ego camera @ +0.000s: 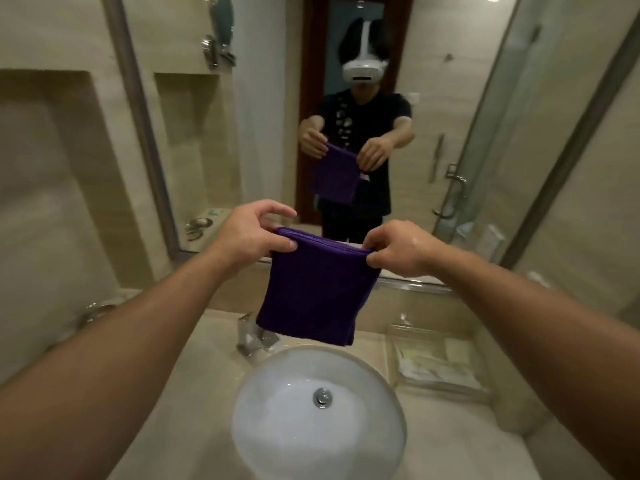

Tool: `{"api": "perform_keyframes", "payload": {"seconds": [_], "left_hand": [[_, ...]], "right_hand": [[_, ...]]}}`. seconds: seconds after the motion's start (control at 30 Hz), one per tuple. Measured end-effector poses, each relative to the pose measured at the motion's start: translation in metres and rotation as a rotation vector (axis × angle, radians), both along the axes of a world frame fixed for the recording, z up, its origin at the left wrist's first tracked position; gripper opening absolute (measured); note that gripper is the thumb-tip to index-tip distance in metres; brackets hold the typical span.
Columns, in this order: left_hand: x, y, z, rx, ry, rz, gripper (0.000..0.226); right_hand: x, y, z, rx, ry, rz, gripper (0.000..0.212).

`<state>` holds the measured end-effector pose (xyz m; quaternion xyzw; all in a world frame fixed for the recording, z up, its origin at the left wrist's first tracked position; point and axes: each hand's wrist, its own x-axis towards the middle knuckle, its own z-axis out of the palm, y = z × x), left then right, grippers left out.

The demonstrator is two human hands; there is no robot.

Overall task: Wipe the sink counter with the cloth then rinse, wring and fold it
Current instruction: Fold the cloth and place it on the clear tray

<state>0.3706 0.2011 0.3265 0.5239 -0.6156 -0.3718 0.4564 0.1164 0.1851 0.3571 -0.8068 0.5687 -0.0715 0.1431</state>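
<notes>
A purple cloth (313, 292), folded into a layered rectangle, hangs in the air above the back of the sink. My left hand (254, 233) pinches its upper left corner and my right hand (398, 249) pinches its upper right corner, so the top edge is stretched between them. The cloth's lower edge dangles just over the chrome faucet (254, 337). Below it lies the round white sink basin (277, 410) with a metal drain (322, 397), set in the beige stone counter (194, 386). Both hands look wet.
A clear plastic tray (438, 362) of packets sits on the counter right of the basin. The wall mirror (270, 126) behind shows a person holding the cloth. A glass shower door (540, 140) stands at right, a wall niche (52, 174) at left.
</notes>
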Motion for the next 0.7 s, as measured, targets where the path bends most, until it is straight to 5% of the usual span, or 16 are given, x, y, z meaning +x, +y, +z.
{"api": "perform_keyframes", "payload": {"seconds": [0.17,0.27,0.43,0.7], "left_hand": [[-0.088,-0.028,0.008,-0.001,-0.054,-0.149,0.05],[-0.135,-0.04,0.011,-0.018,-0.116,-0.21,0.055],[-0.205,-0.057,0.013,-0.043,-0.145,-0.28,0.058],[-0.266,-0.087,-0.031,0.136,0.126,-0.324,0.057]], "right_hand": [[-0.062,0.004,0.0,0.189,0.141,-0.051,0.021],[-0.079,-0.001,0.006,0.383,-0.021,-0.01,0.049],[-0.118,-0.018,0.01,-0.063,-0.1,-0.011,0.042],[-0.197,-0.05,0.001,-0.015,-0.176,0.077,0.038]]}}
